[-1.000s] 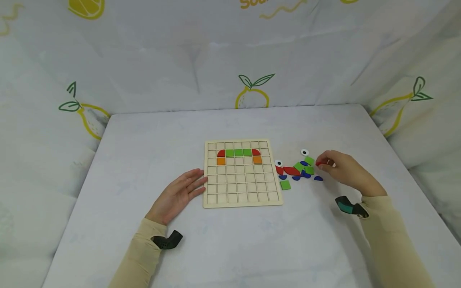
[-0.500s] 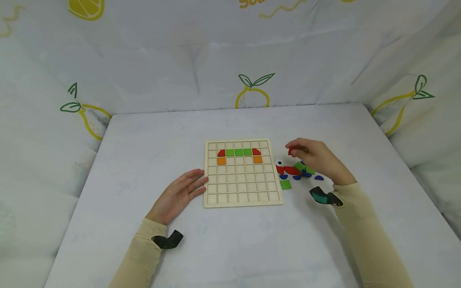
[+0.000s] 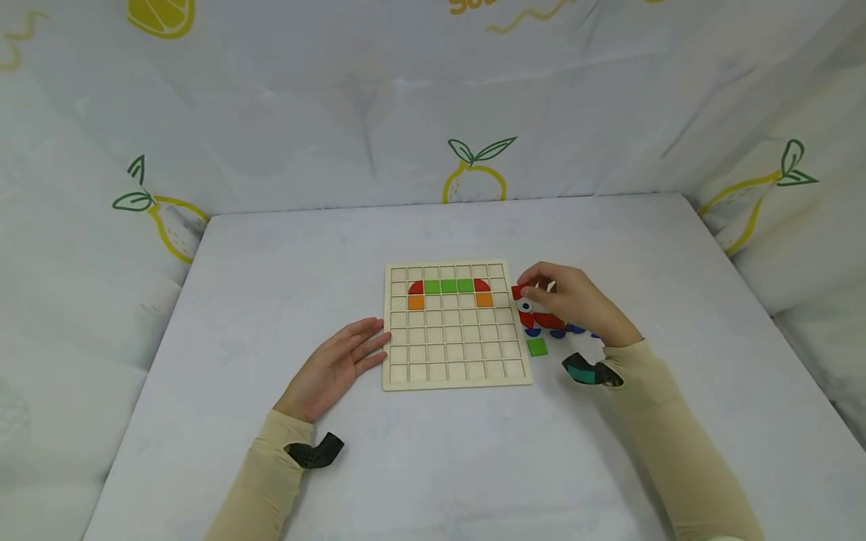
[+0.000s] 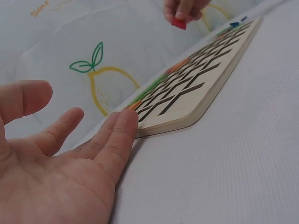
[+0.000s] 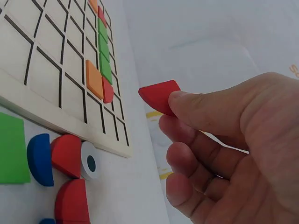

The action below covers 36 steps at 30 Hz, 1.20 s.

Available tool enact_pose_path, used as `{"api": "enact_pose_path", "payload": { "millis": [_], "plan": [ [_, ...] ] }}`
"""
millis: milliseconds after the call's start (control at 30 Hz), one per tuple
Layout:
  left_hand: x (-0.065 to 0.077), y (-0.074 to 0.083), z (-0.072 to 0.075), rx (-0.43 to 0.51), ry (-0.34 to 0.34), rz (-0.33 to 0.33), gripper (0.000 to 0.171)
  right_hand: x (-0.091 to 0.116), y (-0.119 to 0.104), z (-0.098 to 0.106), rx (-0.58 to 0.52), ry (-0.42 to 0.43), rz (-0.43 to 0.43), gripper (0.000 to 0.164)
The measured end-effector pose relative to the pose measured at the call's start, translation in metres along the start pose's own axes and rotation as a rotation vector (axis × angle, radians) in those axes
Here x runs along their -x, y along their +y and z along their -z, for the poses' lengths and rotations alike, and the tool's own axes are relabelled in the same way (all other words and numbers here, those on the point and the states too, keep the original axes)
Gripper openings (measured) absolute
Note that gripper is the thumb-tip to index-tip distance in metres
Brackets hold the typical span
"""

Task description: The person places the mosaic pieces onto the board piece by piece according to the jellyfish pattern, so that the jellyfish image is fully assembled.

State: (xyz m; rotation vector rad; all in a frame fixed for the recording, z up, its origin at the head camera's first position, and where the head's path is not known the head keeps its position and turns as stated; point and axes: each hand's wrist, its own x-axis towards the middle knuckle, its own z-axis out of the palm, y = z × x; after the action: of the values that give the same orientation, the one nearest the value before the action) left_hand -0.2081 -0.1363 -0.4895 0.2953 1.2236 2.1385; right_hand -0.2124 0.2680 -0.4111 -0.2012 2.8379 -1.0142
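A red quarter-round tile [image 5: 159, 95] is pinched between the thumb and index finger of my right hand [image 3: 568, 297], held up just beyond the board's right edge. The wooden grid board [image 3: 443, 353] lies flat on the table. Near its top, a row of green tiles [image 3: 449, 286] sits between two red rounded tiles [image 3: 416, 288], with an orange tile [image 3: 484, 300] under each end. My left hand [image 3: 334, 368] lies palm up with straight fingers, their tips touching the board's left edge.
Right of the board lie a white eye disc [image 5: 89, 161], red pieces [image 5: 70, 203], blue half-rounds [image 5: 41, 159] and a green square [image 3: 537, 347]. My right hand covers part of this pile in the head view. A lemon-print cloth [image 3: 338, 135] hangs behind the table.
My right hand has moved left from beyond the loose pieces toward the board's right edge, carrying the red tile. The left hand and the board have stayed put.
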Motion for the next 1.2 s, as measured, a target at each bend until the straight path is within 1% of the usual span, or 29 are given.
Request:
{"api": "enact_pose_path", "payload": {
  "millis": [133, 333, 567, 733, 933, 1200],
  "plan": [
    [0.000, 0.000, 0.001, -0.003, -0.005, -0.002, 0.050, -0.005, -0.002, -0.009, -0.016, -0.043, -0.018, 0.015],
    [-0.001, 0.000, 0.001, -0.029, -0.016, -0.007, 0.050, -0.011, -0.004, -0.022, -0.032, -0.078, 0.018, 0.012],
    [0.000, 0.001, -0.002, -0.016, -0.004, 0.007, 0.050, -0.015, -0.004, -0.035, -0.057, -0.144, -0.009, 0.012],
    [0.001, 0.002, -0.002, -0.014, -0.021, -0.010, 0.051, -0.016, -0.004, -0.041, -0.047, -0.141, -0.003, 0.011],
    [0.002, 0.003, -0.003, -0.019, -0.017, -0.002, 0.052, -0.016, -0.005, -0.046, -0.035, -0.131, -0.014, 0.013],
    [0.002, 0.003, -0.003, -0.016, -0.016, -0.002, 0.051, -0.018, -0.005, -0.052, 0.007, -0.118, 0.016, 0.014]
  ]
}}
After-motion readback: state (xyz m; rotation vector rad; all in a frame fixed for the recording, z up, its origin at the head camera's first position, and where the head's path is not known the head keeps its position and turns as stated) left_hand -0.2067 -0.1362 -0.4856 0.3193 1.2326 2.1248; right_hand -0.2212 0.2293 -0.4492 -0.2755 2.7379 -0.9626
